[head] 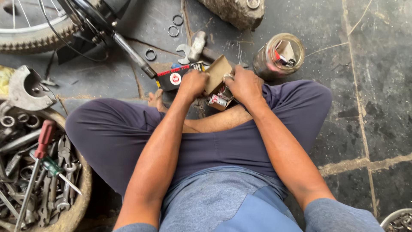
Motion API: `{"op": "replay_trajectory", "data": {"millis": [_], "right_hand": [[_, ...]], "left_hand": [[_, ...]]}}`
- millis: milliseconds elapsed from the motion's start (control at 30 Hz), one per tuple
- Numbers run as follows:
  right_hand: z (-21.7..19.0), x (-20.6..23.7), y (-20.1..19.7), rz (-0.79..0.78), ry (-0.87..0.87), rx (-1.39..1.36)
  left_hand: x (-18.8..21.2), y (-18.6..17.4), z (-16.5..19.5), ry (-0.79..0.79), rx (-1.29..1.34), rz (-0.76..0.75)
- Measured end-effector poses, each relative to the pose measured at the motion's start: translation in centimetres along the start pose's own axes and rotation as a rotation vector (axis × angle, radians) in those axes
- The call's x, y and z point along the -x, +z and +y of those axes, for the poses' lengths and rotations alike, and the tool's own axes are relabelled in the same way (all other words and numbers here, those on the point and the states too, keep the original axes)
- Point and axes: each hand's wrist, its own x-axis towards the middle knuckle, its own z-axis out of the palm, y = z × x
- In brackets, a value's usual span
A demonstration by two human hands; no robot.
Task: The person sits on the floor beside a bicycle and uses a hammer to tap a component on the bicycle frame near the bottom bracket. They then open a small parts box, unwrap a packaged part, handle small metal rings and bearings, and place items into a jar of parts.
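- L hand (193, 83) + R hand (244, 84) both clenched on small cardboard box (216, 73), flap up, over crossed legs so contents show
- Jar (278, 56), spanner (185, 52) w/in reach on floor

Two hands, the left hand (193, 83) and the right hand (244, 83), meet at one small cardboard box (216, 73). On the stone floor (377, 86) toward its far edge lie three loose metal rings (173, 31), one spanner (185, 51) and one hammer (198, 46). One glass jar (279, 56) stands right of the box. One bicycle wheel (30, 25) fills the far left corner. One round basket (81, 189) at the left edge holds many tools, too jumbled to count, with one red-handled screwdriver (44, 139) on top.
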Motion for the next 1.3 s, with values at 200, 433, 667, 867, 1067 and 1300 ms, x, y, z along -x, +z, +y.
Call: {"op": "replay_trajectory", "data": {"millis": [200,433,667,867,1067,1300], "right_hand": [[3.1,-0.3,0.5,-0.052,-0.087,-0.095],[2.8,-2.2,2.3,0.044,0.090,-0.046],[2.2,-0.9,1.2,0.069,0.012,-0.014],[0.1,-1.9,1.4,0.187,0.117,0.148],[2.3,-2.8,-1.5,-0.145,0.470,-0.927],[2.5,-2.5,-2.2,-0.113,0.346,-1.548]], "left_hand": [[1.4,-0.3,-0.2,0.032,-0.142,-0.056],[3.6,1.4,-0.4,0.325,-0.037,-0.367],[3.1,2.0,-1.8,0.347,-0.328,-0.106],[2.4,1.8,-1.2,0.454,-0.264,0.000],[2.9,1.4,0.0,0.204,0.342,-0.163],[4.0,-0.2,1.9,0.010,0.758,-0.199]]}}
